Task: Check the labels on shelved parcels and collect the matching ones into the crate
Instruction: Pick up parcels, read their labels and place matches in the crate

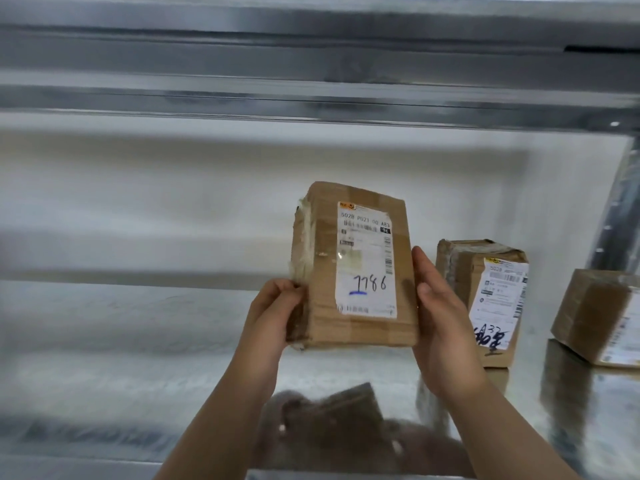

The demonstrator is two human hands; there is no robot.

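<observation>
left hand (277,306): fingers curled round the held parcel's left edge.
right hand (440,317): straight fingers pressed flat against its right edge.
held parcel (353,268): upright above the shelf (138,341), label (367,261) facing the person, likely for checking.
shelved parcels (485,299): far right.
crate: unseen.

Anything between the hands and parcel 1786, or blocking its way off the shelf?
Nothing visible. The left hand grips the parcel, the right hand lies against its right side. Two other parcels stand further right. The crate is not in view.
</observation>
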